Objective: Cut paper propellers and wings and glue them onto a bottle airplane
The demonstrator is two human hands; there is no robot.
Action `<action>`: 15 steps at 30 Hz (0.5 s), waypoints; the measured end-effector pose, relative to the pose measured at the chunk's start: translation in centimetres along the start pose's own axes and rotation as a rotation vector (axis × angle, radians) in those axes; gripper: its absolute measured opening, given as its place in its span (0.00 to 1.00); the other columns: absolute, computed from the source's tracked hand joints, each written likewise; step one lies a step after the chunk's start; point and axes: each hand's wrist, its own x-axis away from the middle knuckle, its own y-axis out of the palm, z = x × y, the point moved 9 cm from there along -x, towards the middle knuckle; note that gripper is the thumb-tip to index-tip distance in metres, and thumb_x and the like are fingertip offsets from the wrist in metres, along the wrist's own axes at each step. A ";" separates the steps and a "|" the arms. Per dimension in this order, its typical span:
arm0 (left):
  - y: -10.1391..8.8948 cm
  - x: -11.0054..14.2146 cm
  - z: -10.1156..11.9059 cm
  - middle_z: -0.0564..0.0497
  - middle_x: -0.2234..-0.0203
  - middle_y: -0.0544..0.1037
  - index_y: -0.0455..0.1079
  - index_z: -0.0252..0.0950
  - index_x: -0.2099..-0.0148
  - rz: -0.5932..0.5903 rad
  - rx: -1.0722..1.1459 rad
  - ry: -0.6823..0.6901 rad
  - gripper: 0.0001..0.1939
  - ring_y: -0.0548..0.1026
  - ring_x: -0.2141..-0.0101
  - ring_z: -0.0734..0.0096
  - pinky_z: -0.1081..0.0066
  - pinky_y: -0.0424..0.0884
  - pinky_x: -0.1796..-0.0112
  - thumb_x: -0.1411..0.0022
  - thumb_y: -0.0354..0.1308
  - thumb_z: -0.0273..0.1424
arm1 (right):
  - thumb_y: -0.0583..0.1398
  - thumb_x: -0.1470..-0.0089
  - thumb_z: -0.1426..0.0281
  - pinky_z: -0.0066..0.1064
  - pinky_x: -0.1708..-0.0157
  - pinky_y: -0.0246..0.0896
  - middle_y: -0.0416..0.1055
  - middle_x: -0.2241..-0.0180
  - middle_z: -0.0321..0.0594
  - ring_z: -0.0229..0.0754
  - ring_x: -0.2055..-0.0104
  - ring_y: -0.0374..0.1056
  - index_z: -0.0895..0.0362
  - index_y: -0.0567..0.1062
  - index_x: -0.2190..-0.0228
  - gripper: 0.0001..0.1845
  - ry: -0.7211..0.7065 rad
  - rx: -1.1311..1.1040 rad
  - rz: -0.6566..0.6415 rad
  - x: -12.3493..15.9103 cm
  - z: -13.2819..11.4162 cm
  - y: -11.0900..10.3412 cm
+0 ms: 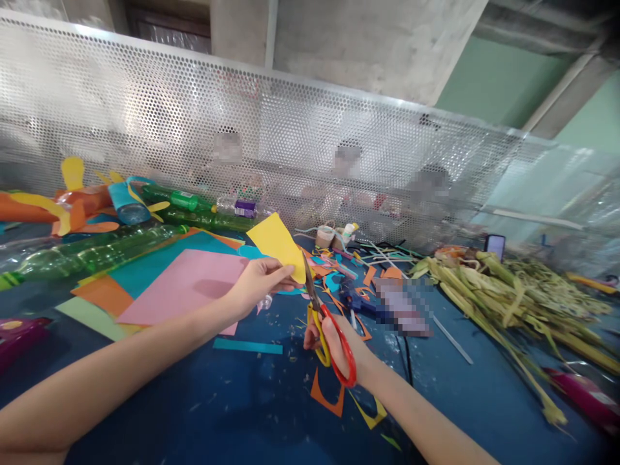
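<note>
Between finger and thumb, my left hand [264, 284] pinches a piece of yellow paper [278, 242] above the table. My right hand [339, 349] grips scissors [346, 358] with one red and one yellow handle loop. Their blades point up and lie against the paper's right edge; whether they are cutting into it I cannot tell. Under my left forearm is a pink sheet [188, 284], on top of teal, orange and pale green sheets. A narrow blue paper strip [248, 347] lies just below my left hand. Orange paper with a rounded cut-out [329, 403] lies below the scissors.
Green plastic bottles [101, 255] and an orange paper-covered bottle craft [80, 203] stand at the left. Paper scraps [334, 281] and a dark blue glue gun [363, 303] lie ahead. Dried husks [484, 290] spread over the right side. A perforated metal screen [300, 142] borders the far edge.
</note>
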 end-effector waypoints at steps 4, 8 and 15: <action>0.3 0.2 0.1 0.50 0.76 0.79 0.68 0.32 0.74 0.000 0.014 0.011 0.15 0.78 0.70 0.70 0.74 0.73 0.66 0.51 0.64 0.40 | 0.40 0.45 0.45 0.33 0.71 0.66 0.68 0.75 0.42 0.39 0.75 0.67 0.56 0.64 0.77 0.30 -0.036 0.047 -0.001 0.1 -0.9 -0.1; 0.5 0.2 0.1 0.50 0.77 0.79 0.68 0.32 0.73 -0.011 0.022 0.008 0.15 0.78 0.71 0.70 0.74 0.73 0.66 0.51 0.63 0.39 | 0.39 0.45 0.46 0.32 0.70 0.66 0.69 0.72 0.45 0.40 0.73 0.67 0.56 0.64 0.78 0.31 -0.066 0.065 0.013 0.1 -0.8 -0.1; 0.7 0.2 -0.1 0.47 0.76 0.79 0.68 0.31 0.72 -0.040 0.054 -0.015 0.14 0.78 0.70 0.70 0.73 0.73 0.65 0.50 0.63 0.38 | 0.38 0.44 0.46 0.31 0.72 0.64 0.67 0.79 0.41 0.39 0.76 0.67 0.56 0.64 0.79 0.32 -0.047 0.085 0.038 -0.1 0.3 -0.3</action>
